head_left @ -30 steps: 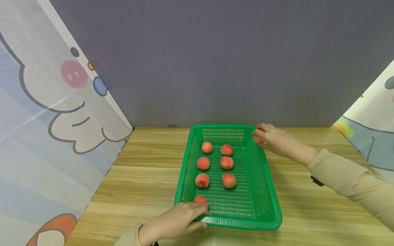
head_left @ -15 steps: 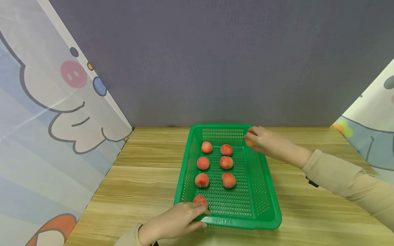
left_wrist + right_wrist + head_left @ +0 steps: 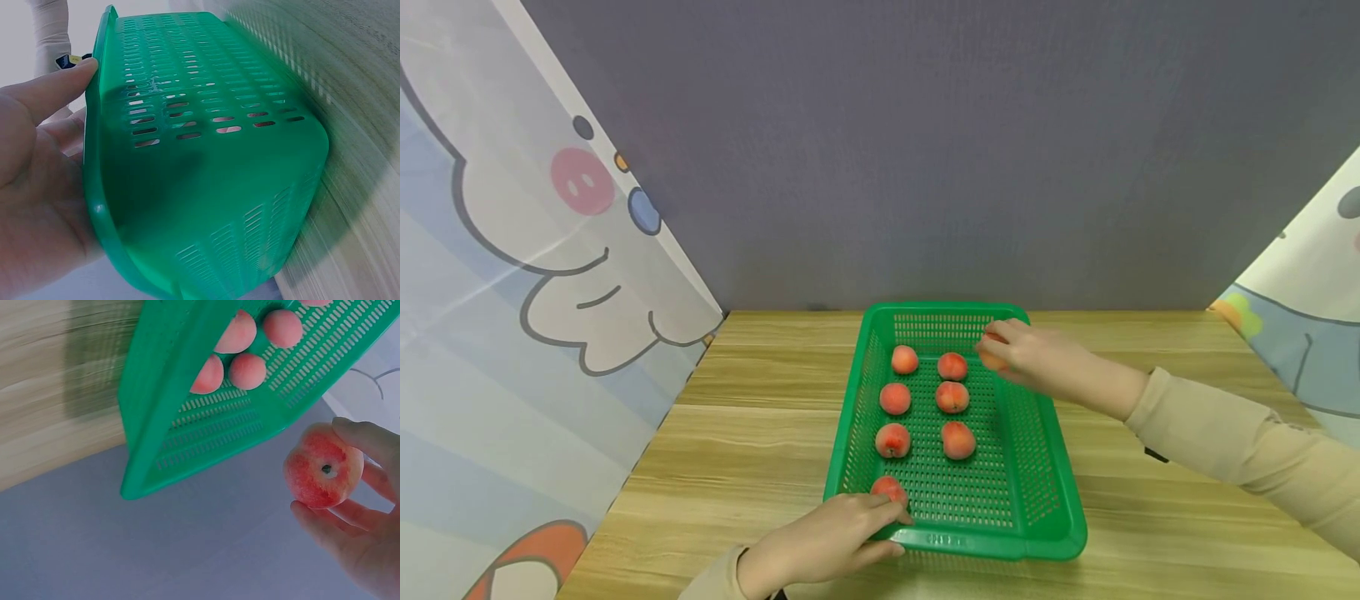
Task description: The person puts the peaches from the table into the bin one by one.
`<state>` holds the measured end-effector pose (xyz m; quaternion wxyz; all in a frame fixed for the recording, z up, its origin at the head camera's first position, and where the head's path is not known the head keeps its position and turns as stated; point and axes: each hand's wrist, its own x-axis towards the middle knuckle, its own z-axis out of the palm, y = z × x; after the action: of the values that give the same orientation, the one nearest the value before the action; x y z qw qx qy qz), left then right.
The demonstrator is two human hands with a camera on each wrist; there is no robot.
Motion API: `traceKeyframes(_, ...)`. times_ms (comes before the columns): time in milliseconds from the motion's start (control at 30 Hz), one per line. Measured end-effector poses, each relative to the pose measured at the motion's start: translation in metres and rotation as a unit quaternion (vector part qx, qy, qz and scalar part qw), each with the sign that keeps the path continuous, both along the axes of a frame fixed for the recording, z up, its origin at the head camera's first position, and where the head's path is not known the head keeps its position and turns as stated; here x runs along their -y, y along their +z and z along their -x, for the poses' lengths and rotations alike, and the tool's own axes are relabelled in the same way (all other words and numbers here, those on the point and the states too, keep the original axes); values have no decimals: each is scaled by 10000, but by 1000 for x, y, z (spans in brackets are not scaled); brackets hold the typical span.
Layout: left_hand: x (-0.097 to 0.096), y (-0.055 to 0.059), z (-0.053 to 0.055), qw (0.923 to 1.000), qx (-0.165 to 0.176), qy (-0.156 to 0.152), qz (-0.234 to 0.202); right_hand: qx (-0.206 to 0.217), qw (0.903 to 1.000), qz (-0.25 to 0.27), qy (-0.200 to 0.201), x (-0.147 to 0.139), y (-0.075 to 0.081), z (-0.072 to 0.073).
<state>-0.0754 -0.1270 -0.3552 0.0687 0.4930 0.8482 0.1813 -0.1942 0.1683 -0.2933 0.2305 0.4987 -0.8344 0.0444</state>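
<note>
My right hand [image 3: 1037, 354] grips a red-and-yellow peach [image 3: 323, 465] between thumb and fingers, above the back right part of a green plastic basket [image 3: 1067, 508]. In the right wrist view the peach's stem end faces the camera. Near the basket's front left corner, my left hand [image 3: 831, 537] holds the rim, thumb outside and fingers reaching over it; the left wrist view shows the thumb on the rim [image 3: 94, 206]. Several peaches lie in the basket in two rows, such as the right-row peach [image 3: 958, 440]. One peach [image 3: 888, 490] sits beside my left fingers, partly covered.
The basket stands on a wood-grain table [image 3: 760, 433]. Behind it rises a grey panel [image 3: 925, 167]. Cartoon-printed sheets [image 3: 550, 275] flank the table on the left and right. The basket's raised side walls surround the peaches.
My right hand has carried its peach left and slightly toward me, from over the basket's right rim to above its inside. My left hand and the basket's peaches have stayed put.
</note>
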Motion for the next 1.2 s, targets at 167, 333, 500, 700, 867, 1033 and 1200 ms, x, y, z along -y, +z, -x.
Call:
traceKeyframes(167,0,0,0,10000,-5,13,42,95,9998,-154,25,7,1,-5)
traceKeyframes(333,1,-2,1,10000,-38,-18,24,115,9993,-348,106,15,2,-11)
traceKeyframes(500,0,-2,1,10000,15,-15,15,-21,9981,-444,422,23,1,-16)
traceKeyframes(700,1,-2,1,10000,-8,-4,7,-481,9939,-618,777,34,-5,-23)
traceKeyframes(867,1,-3,1,10000,-92,-11,-35,-291,9930,-581,990,43,-9,-29)
traceKeyframes(1033,1,-4,2,9998,-129,-65,-121,-261,9921,-793,932,48,-10,-35)
traceKeyframes(1200,1,-4,2,9996,-161,-100,-197,-323,9903,-867,1034,53,-11,-38)
